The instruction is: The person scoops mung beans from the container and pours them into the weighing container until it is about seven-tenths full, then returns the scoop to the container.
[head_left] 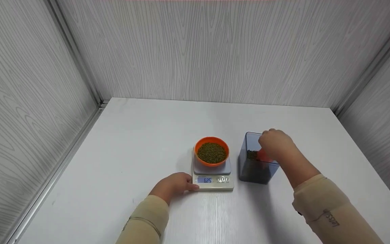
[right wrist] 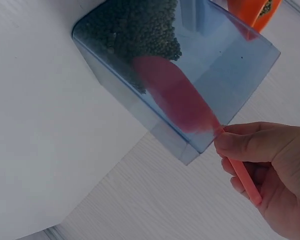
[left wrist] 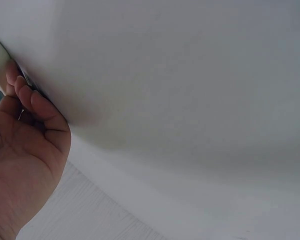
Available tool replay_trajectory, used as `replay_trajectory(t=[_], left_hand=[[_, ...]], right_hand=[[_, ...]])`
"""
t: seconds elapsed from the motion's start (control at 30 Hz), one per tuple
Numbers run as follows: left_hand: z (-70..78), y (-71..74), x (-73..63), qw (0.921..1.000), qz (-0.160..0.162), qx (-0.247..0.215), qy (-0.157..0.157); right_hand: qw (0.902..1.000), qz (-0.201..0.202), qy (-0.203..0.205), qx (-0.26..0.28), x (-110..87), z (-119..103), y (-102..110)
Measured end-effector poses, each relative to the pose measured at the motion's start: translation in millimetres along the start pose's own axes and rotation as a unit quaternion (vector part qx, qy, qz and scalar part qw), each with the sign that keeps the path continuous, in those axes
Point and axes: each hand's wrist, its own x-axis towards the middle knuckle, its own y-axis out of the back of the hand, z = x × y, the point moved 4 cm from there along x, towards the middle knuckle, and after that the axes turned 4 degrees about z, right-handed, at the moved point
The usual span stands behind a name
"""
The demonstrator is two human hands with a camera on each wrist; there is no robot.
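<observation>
My left hand [head_left: 174, 184] grips the front left corner of a white kitchen scale [head_left: 215, 187], thumb over its face; in the left wrist view its fingers curl at the scale's edge. An orange bowl [head_left: 212, 139] of small green beans [head_left: 212, 153] sits on the weighing plate. The lit display [head_left: 204, 180] appears to read 625. My right hand [head_left: 278, 144] holds a red scoop [right wrist: 175, 95] by its handle, reaching into a clear bluish bin [head_left: 254, 173]. Green beans [right wrist: 140, 25] lie heaped in the bin, with the scoop's tip at their edge.
Close to the right of the scale stands the bin. Both rest on a white table [head_left: 141, 135]. Pale wood-grain panels rise at the back [head_left: 208, 51], left [head_left: 22, 101] and right [head_left: 381, 112].
</observation>
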Motion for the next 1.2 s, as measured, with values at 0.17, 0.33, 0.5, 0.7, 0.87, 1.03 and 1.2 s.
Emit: replay_trajectory(t=[0.17, 0.33, 0.5, 0.7, 0.87, 1.03, 1.2], left_hand=[[0.6, -0.7, 0.7, 1.0, -0.002, -0.007, 0.006], [0.0, -1.5, 1.8, 0.9999, -0.003, -0.007, 0.007], [0.4, -1.6, 1.1, 1.0, -0.002, -0.002, 0.003], [0.6, -0.4, -0.7, 0.9999, -0.001, -0.002, 0.016], [0.0, -0.1, 0.3, 0.9998, -0.001, -0.005, 0.017], [-0.4, -0.2, 0.6, 0.9999, 0.002, -0.005, 0.013], [0.1, -1.0, 0.8, 0.9999, 0.001, 0.0, 0.01]], right_hand=[[0.9998, -0.013, 0.013, -0.001, 0.9, -2, -12], [0.9976, -0.049, -0.008, 0.048, 1.6, 2, -23], [0.9908, -0.08, -0.026, 0.107, 1.1, 7, -31], [0.9859, -0.07, -0.015, 0.152, 0.8, 13, -36], [0.9786, -0.071, -0.011, 0.193, 1.1, 14, -39], [0.9715, -0.083, -0.027, 0.22, 2.3, 14, -43], [0.9623, -0.098, -0.028, 0.252, 2.7, 11, -46]])
